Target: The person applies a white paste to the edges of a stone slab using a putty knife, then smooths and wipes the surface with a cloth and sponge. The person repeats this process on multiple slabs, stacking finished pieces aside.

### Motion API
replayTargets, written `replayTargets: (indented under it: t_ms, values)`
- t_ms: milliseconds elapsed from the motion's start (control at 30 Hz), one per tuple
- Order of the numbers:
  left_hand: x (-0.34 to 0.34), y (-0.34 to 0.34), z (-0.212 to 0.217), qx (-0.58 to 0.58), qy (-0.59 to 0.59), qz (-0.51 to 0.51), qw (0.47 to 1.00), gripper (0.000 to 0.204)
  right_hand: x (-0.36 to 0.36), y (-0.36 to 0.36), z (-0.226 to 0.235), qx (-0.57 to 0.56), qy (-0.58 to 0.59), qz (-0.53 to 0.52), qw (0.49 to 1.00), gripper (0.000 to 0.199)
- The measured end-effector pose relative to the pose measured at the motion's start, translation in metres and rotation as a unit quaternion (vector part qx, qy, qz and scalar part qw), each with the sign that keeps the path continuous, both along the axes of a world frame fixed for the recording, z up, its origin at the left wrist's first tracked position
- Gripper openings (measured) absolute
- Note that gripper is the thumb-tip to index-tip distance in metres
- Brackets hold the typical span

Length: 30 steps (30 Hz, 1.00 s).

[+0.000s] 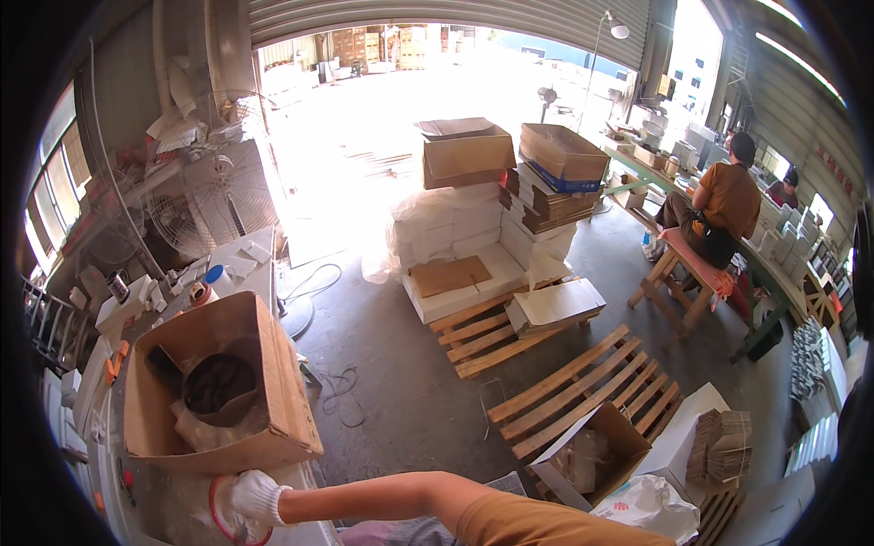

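Tape roll (221,521) in gloved right hand (252,498), hole facing sideways

Strong daylight pours in through the wide roll-up doorway (437,55) at the top, blown out to near white so the yard beyond loses detail. Glare washes over the stack of white cartons (455,232) and the grey concrete floor (410,400) near it. The interior sides sit dimmer. Fisheye bending curves straight edges, and black vignette rings the frame.
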State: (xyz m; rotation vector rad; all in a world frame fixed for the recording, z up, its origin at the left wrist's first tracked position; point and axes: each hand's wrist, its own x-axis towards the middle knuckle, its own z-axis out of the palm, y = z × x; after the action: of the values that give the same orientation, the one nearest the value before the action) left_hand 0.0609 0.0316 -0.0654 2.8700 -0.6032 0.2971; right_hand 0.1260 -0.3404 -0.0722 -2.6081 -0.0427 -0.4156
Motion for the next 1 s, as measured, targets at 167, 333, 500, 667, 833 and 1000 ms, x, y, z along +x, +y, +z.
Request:
replayTargets:
  t_ms: [167,333,500,667,833,1000]
  values:
    - [0.034,0.042,-0.064,-0.091,-0.031,-0.048,0.994,0.041,-0.016,0.021,0.002,-0.035,-0.131,-0.092,0.986,0.027]
    - [0.038,0.038,-0.07,-0.108,-0.03,-0.038,0.993,0.041,-0.003,0.033,-0.031,-0.106,-0.105,-0.135,0.98,0.02]
    - [0.019,0.021,-0.037,-0.106,-0.045,-0.051,0.992,0.043,-0.02,0.035,-0.014,-0.07,-0.097,-0.109,0.987,0.022]
    - [0.009,-0.016,-0.013,-0.179,0.001,-0.064,0.982,0.043,0.003,0.024,-0.053,0.056,-0.039,-0.091,0.993,0.031]
    - [0.019,-0.044,0.015,-0.203,0.03,-0.045,0.978,0.039,0.01,0.017,-0.062,-0.034,-0.072,-0.104,0.991,0.014]
    - [0.033,-0.019,0.012,-0.183,0.083,-0.002,0.98,0.034,-0.013,0.0,0.01,0.016,-0.13,-0.012,0.991,0.022]
